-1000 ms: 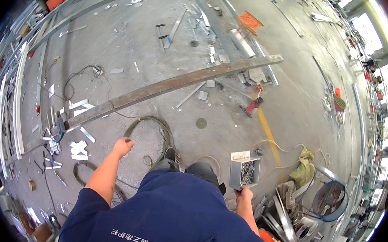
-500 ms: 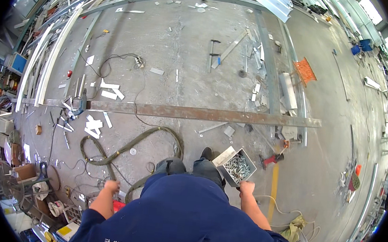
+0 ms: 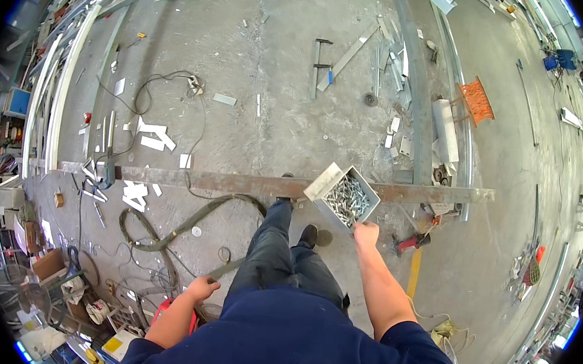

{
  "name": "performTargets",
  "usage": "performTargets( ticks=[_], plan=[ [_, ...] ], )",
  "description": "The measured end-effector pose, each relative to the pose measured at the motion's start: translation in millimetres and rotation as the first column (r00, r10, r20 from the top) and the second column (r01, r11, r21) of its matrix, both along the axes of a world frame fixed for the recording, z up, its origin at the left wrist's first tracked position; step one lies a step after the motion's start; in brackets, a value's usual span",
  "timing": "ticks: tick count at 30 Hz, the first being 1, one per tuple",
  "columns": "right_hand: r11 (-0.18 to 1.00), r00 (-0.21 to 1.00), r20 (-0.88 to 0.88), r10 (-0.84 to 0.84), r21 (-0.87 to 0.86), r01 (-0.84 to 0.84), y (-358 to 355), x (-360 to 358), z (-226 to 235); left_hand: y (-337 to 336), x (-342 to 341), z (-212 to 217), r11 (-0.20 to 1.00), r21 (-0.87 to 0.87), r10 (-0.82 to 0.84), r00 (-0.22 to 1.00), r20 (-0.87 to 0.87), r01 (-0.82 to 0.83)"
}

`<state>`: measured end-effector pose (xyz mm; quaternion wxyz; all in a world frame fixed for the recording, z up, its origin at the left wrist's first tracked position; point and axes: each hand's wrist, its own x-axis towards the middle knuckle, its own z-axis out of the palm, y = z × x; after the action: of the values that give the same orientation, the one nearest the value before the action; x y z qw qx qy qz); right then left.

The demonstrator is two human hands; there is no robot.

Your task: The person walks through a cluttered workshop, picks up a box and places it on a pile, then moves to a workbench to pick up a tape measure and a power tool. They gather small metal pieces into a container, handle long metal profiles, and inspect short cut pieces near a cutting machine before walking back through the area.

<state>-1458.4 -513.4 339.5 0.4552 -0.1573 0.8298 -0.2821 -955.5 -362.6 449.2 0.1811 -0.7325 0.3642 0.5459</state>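
My right hand (image 3: 366,234) grips the near corner of a grey open box (image 3: 373,208) and holds it out in front of me. Many loose metal bolts (image 3: 349,199) fill the box, and a pale flap or panel (image 3: 323,182) stands at its left side. The box hangs over a long rusty steel beam (image 3: 236,181) and hides part of it. My left hand (image 3: 204,289) is loosely closed beside my hip, with nothing seen in it. Beneath it, on the floor, runs a thick green hose or sleeve (image 3: 195,216).
A red power tool (image 3: 411,243) lies on the floor to the right. Past the beam are an F-clamp (image 3: 316,70), metal offcuts and an orange stand (image 3: 477,101). Cables and white scraps (image 3: 135,195) lie left. Steel rails frame the area. My left foot is at the beam.
My right hand has moved the box forward, from beside my leg to over the beam. The left hand has swung forward and inward. My left leg has stepped ahead to the beam.
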Motion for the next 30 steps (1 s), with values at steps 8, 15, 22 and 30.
performTargets(
  ticks=[8, 15, 22, 30],
  plan=[
    [0.978, 0.947, 0.242, -0.209, 0.075, 0.197, -178, 67, -70, -261, -45, -152, 0.862, -0.453, -0.166, 0.971, 0.175, 0.229],
    [0.984, 0.999, -0.017, 0.047, 0.175, -0.043, -289, 98, -233, -351, -33, -279, 0.677, -0.581, -0.364, 0.892, 0.269, 0.452],
    [0.899, 0.915, -0.157, 0.373, 0.303, -0.315, -296, 84, -366, -373, 48, -302, 0.780, -0.523, -0.207, 0.931, 0.302, 0.343],
    [0.709, 0.730, -0.172, 0.662, 0.461, -0.534, -312, 156, -393, -334, 224, -302, 0.698, -0.516, -0.130, 0.796, 0.591, 0.497]
  ],
)
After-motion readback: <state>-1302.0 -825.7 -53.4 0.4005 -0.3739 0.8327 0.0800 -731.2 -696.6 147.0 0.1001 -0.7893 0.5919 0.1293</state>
